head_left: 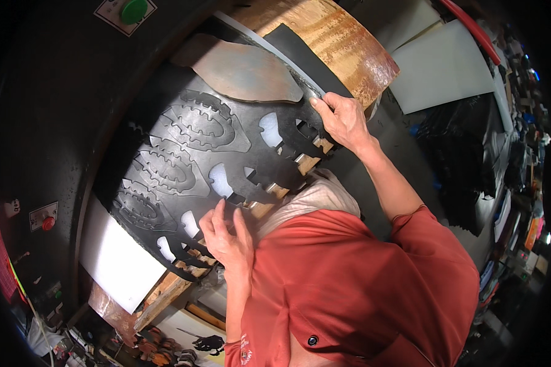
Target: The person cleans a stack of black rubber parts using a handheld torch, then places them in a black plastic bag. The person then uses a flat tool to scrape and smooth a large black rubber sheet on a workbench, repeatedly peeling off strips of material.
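A black rubber-like sheet [226, 144] lies in front of me with several sole-shaped outlines cut or pressed into it and ragged cut-outs along its near side. My right hand [346, 122] closes on the sheet's right edge, thumb on top; the other fingers are partly hidden. Over the near edge is my left hand [226, 235], its fingers apart and curved, close to a cut-out and holding nothing that I can see. On the sheet's far part rests a flat grey-brown plate [245, 70] with a curved outline, the likely shape of a cutting form, though its kind is unclear.
A dark machine body [43, 116] with a green button [133, 11] and a red button [48, 224] rises at left. White board [119, 257] sticks out below the sheet. Worn wooden board [343, 46] lies beyond. A pale sheet [444, 67] and black material [465, 147] are at right.
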{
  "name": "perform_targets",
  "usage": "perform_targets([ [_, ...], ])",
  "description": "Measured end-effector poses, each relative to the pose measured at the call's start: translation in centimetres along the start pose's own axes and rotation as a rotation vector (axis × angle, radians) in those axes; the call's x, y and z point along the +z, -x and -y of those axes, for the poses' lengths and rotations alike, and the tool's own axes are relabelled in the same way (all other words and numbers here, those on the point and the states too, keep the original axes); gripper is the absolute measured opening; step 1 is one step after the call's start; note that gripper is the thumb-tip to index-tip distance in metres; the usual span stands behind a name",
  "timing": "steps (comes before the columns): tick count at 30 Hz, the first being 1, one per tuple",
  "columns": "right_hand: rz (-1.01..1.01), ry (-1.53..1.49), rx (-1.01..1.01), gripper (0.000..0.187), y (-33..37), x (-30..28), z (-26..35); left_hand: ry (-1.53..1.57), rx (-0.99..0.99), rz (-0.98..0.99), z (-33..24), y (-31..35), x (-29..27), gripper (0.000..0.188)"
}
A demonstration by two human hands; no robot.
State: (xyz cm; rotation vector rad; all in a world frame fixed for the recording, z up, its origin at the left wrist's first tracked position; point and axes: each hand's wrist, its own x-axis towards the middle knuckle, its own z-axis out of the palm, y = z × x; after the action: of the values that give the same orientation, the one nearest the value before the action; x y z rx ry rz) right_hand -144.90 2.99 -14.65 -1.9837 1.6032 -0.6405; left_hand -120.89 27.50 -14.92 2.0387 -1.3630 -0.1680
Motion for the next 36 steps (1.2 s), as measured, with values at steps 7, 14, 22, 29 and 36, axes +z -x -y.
perform_targets([
  [7, -0.197, -0.077, -0.232, 0.033, 0.5, 1.7, -0.3, 0.412, -0.178, -0.157, 1.5, 0.5, 0.7, 0.02],
  [14, -0.193, -0.075, -0.194, 0.03, -0.1, 2.2, -0.5, 0.256, -0.099, -0.216, 1.8, 1.5, 1.3, 0.018],
  [22, -0.172, -0.113, -0.166, 0.039, -0.6, 2.7, -0.7, -0.058, 0.089, -0.333, 0.5, 1.5, 3.6, 0.017],
  [29, -0.375, -0.144, -0.478, 0.022, -1.0, -1.0, 0.6, -0.206, 0.209, -0.443, 1.0, 1.4, 4.0, 0.015],
  [36, -0.353, -0.374, -1.162, 0.013, -2.8, -2.2, 11.3, -0.246, 0.243, -0.516, 1.2, 1.4, 4.6, 0.017],
])
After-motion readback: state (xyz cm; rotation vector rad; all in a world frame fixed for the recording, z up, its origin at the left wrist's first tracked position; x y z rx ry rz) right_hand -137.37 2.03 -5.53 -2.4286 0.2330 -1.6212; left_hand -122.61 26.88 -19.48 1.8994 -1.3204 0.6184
